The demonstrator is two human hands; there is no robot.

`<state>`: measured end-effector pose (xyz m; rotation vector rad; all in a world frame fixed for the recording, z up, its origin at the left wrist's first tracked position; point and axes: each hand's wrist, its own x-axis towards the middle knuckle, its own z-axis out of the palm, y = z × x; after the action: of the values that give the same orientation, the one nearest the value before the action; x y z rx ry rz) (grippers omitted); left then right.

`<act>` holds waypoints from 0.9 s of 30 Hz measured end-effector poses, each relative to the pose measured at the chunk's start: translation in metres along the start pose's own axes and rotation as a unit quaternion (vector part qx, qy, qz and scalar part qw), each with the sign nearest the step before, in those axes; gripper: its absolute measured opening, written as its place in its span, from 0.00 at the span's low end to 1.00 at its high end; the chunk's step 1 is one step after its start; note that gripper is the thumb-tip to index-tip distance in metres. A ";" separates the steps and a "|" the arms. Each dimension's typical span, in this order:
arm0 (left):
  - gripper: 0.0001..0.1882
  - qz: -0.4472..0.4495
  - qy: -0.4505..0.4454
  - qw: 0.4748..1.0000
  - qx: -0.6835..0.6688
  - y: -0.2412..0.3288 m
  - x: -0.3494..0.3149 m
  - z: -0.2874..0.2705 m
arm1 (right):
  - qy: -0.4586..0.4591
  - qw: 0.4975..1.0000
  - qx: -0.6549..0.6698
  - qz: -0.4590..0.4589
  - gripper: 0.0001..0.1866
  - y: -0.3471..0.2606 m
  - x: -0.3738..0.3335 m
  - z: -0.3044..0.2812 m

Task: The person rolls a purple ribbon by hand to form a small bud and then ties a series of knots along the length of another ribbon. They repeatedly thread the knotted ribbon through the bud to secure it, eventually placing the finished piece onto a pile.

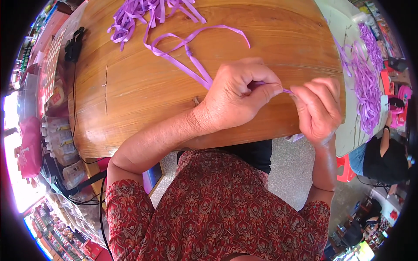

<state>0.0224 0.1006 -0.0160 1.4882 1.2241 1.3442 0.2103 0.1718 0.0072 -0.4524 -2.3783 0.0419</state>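
Observation:
A purple ribbon point(177, 64) runs over the wooden table from a loose pile into my left hand. My left hand point(241, 93) pinches it between thumb and forefinger, above the table's near edge. Just to the right, my right hand point(318, 106) is closed on the same ribbon, with a short narrow stretch of it showing between the two hands. Behind my left hand the ribbon has a small knot point(188, 51), and one free end curls off to the right. What lies inside my fingers is hidden.
A heap of purple ribbon point(141, 15) lies at the far side of the wooden table point(148, 111). More ribbon point(365, 82) hangs over a pale table at right, where another person point(379, 156) sits. A black cable point(74, 93) and bagged goods point(60, 139) are at left.

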 end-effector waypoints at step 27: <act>0.03 -0.051 0.000 0.996 -0.069 -0.001 -0.001 0.003 | 0.025 0.995 0.079 0.059 0.07 -0.001 -0.001 0.005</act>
<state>0.0250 0.0999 -0.0176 1.3134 1.1665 1.3321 0.2075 0.1713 0.0036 -0.5119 -2.2754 0.2687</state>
